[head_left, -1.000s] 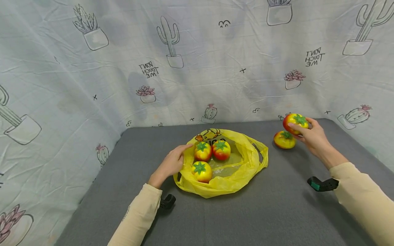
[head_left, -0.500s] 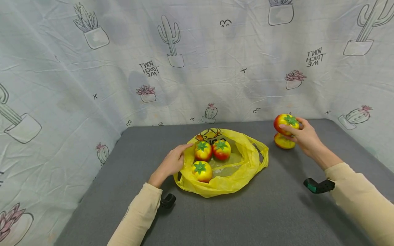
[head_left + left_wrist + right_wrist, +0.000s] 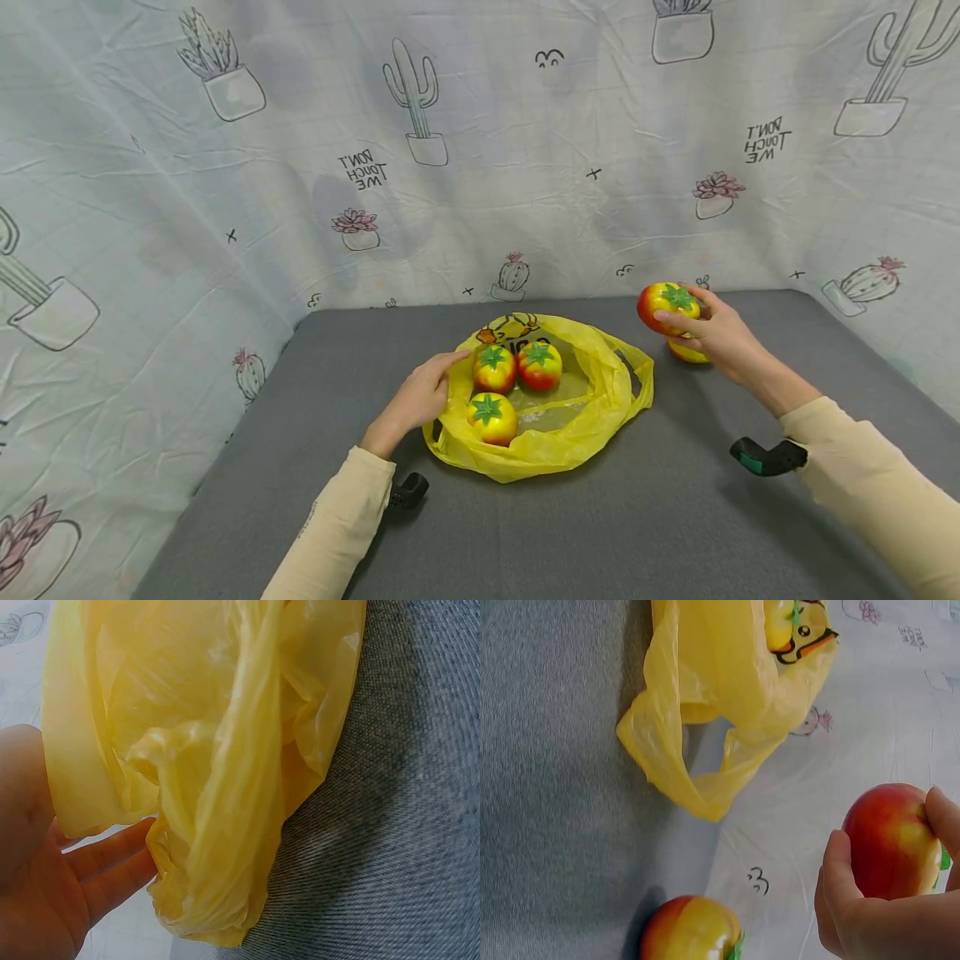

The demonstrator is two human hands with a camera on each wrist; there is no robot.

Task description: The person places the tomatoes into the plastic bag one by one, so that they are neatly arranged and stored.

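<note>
A yellow plastic bag [image 3: 570,454] lies on the table with its mouth spread wide. Inside, on its left side, sit three red-and-yellow tomatoes [image 3: 493,420] with green star-shaped tops. My left hand [image 3: 420,393] holds the bag's left rim; in the left wrist view the fingers [image 3: 116,874] go partly behind the yellow film, which hides their tips. Up in the air right of the bag, my right hand [image 3: 722,335] grips another tomato [image 3: 660,307] between thumb and fingers. Below and behind it, one more tomato [image 3: 682,934] rests on the table, mostly covered in the head view.
The grey cloth-covered table [image 3: 600,533] stretches around the bag. A pale curtain [image 3: 480,208] with cactus drawings hangs at its back and sides. A loose bag handle [image 3: 643,379] sticks out to the right. Dark wrist devices [image 3: 768,457] hang under both sleeves.
My right hand has moved left toward the bag with its tomato, which passes in front of the one on the table. The left hand and the bag have stayed in place.
</note>
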